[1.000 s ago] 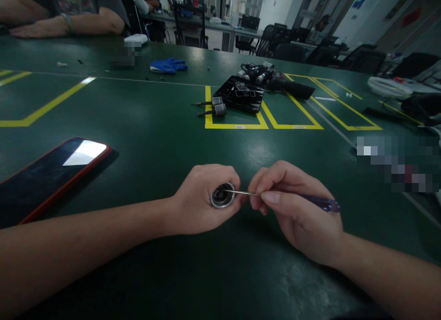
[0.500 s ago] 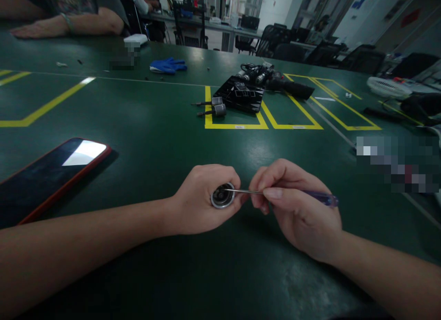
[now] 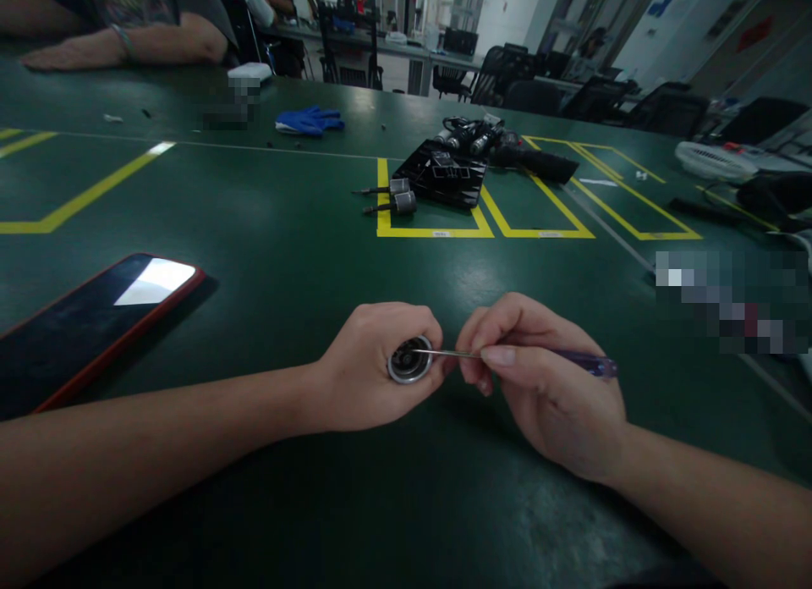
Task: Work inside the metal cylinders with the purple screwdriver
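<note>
My left hand (image 3: 374,369) is wrapped round a metal cylindrical part (image 3: 409,362), its open round end with a silver rim turned up towards me. Dark inner parts show inside the opening; the rest of the cylinder is hidden in my fist. Between thumb and fingers, my right hand (image 3: 539,377) grips a thin screwdriver (image 3: 587,363) with a clear purple handle. Its slim metal shaft runs left over the rim, and the tip is inside the cylinder's opening. Exactly what the tip touches is too small to tell.
At left lies a phone (image 3: 95,327) in a red case. Beyond my hands are two small motor-like parts (image 3: 403,202), a black bag (image 3: 437,174), tools with cables (image 3: 473,136) and a blue glove (image 3: 309,121). Across the green table rests another person's arm (image 3: 82,54).
My right hand and the screwdriver have shifted slightly to the left. My left hand and the cylinder have stayed in place.
</note>
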Action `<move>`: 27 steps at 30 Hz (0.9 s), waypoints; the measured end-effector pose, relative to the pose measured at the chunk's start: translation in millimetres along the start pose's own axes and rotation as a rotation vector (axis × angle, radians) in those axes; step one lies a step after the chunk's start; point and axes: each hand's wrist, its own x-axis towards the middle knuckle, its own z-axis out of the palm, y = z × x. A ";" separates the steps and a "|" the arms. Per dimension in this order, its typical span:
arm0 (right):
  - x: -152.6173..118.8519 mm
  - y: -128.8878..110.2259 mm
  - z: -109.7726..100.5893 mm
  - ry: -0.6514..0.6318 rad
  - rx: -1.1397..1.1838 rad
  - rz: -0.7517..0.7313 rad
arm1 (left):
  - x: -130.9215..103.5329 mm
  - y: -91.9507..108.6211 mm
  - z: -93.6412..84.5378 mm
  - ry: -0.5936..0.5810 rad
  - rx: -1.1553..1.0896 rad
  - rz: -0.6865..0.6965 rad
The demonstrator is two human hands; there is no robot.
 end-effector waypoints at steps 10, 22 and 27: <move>-0.1 -1.6 -0.1 0.008 -0.017 -0.038 | 1.1 2.1 -1.6 -0.022 0.026 -0.033; -2.0 -1.6 -1.2 -0.045 -0.033 -0.036 | 0.0 -0.6 -0.2 -0.024 -0.001 0.000; 4.8 -2.4 0.0 -0.006 0.078 0.044 | 1.3 1.7 -0.6 -0.028 0.024 -0.008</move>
